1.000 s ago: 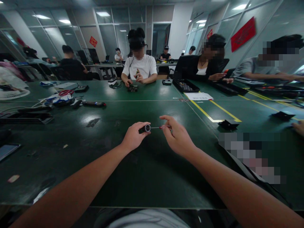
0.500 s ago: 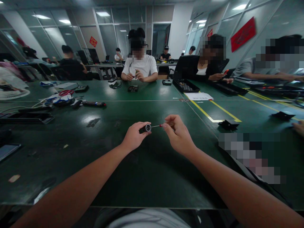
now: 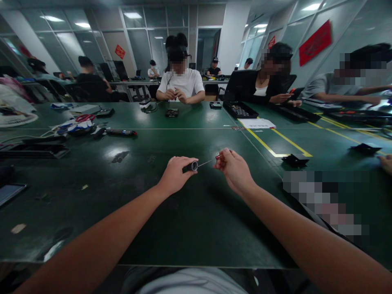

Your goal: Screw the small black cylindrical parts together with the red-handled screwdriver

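Observation:
My left hand (image 3: 175, 174) is closed round a small black cylindrical part (image 3: 194, 165), whose round ringed end faces me. In my right hand (image 3: 235, 170) is a screwdriver (image 3: 207, 163) with a thin metal shaft and a reddish handle, mostly hidden by the fingers. The shaft runs from the right fingers down to the left, and its tip is at the right side of the black part. Whether the tip goes into the part or only touches it, I cannot tell. Both hands are above the green table (image 3: 196, 228).
To the left lie a black pen-like tool (image 3: 121, 133), red-handled scissors (image 3: 85, 118), a black tray (image 3: 33, 151) and a phone (image 3: 12, 194). A black bracket (image 3: 295, 160) sits right of my hands. Across the table are a parts tray (image 3: 240, 110) and a person in a white shirt (image 3: 180, 83).
My right hand has turned, its fingers curling round the handle, and the screwdriver shaft now slants up to the right instead of lying nearly level. The left hand has shifted slightly right with the part.

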A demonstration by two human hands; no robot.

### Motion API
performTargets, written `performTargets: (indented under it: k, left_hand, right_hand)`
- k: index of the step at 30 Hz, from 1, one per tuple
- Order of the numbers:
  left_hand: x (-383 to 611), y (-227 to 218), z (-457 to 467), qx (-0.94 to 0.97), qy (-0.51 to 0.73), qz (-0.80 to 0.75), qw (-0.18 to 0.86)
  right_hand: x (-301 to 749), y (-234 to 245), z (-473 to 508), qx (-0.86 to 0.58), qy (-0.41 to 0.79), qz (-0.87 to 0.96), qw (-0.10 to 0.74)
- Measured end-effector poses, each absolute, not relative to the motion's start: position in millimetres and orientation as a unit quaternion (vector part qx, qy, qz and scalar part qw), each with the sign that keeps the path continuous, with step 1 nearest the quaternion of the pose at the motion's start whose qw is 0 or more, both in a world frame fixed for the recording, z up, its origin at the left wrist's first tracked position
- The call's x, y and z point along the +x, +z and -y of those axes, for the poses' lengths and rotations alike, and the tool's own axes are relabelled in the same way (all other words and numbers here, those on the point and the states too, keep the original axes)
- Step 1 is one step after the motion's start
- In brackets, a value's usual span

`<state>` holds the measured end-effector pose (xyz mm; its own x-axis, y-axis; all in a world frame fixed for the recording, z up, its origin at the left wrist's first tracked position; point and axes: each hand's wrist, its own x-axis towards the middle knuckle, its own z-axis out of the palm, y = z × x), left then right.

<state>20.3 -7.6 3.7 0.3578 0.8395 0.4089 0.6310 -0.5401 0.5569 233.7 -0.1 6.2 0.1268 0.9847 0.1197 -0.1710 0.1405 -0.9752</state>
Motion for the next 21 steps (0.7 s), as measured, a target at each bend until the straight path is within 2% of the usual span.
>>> performTargets:
  k: [7,13,21]
  left_hand:
    - [21.6,2.5,8.4,0.802,0.336,-0.467,0.16]
    - [21.3,2.7,7.8,0.792,0.336,-0.482,0.164]
    - [21.4,1.5,8.1,0.793,0.335,-0.48,0.17]
  right_hand:
    - [227.3,9.8,9.6,-0.454,0.376,0.545,0.596]
    - [229.9,18.5,18.8,-0.428,0.338,0.617,0.568]
    - [228.1,29.8,30.5,-0.501,0.2,0.669,0.511]
